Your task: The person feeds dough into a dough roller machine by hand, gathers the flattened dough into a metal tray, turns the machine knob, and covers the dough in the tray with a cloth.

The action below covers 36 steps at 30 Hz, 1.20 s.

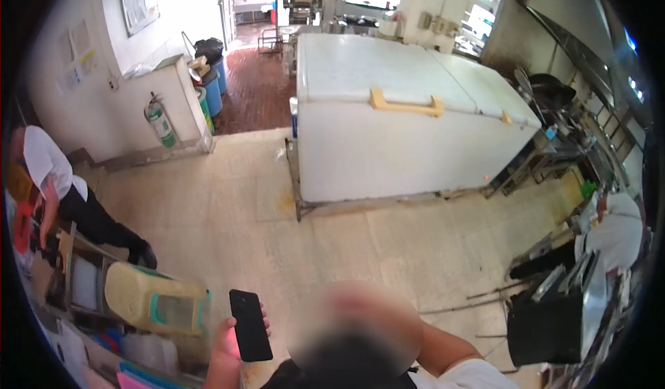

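My left hand (226, 342) is closed around a black smartphone (251, 325), its fingertips showing along the right edge. The phone's dark back with the camera lens faces up toward the view. A pinkish glow falls on the hand beside it. My right arm bends inward from a white sleeve at the bottom right. My right hand (367, 304) lies inside a blurred patch, so its fingers and anything in them are hidden. Left of the phone stands a cream plastic stool (142, 295).
A big white chest freezer (388, 150) with yellow handles stands ahead. One person (69, 181) bends at the left; another person (613, 230) is at the right by a large dark pot (547, 330). A fire extinguisher (160, 121) hangs on the wall near blue bins (212, 92).
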Each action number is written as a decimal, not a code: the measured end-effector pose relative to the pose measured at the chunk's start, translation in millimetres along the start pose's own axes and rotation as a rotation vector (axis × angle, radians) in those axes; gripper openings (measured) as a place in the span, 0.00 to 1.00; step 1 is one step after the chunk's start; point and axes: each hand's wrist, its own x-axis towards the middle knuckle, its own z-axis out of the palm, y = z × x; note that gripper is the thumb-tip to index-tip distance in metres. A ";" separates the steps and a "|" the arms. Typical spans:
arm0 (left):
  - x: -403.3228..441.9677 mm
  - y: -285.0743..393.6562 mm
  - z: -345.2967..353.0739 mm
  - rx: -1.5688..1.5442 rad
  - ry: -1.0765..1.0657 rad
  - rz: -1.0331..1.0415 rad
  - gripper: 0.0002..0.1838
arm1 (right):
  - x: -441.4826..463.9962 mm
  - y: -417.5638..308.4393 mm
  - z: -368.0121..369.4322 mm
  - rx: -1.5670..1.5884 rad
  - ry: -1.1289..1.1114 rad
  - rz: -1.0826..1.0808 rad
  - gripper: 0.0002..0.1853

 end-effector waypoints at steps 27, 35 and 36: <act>519.1 550.6 34.9 0.152 0.167 0.608 0.36 | 480.0 -595.1 -14.1 -1.429 0.342 -1.020 0.20; 643.0 666.9 95.3 0.269 0.048 0.597 0.29 | 553.1 -746.1 -102.7 -0.728 0.358 -0.963 0.16; 650.9 679.6 112.0 0.321 0.043 0.579 0.30 | 571.7 -755.3 -114.6 -0.463 0.211 -0.891 0.17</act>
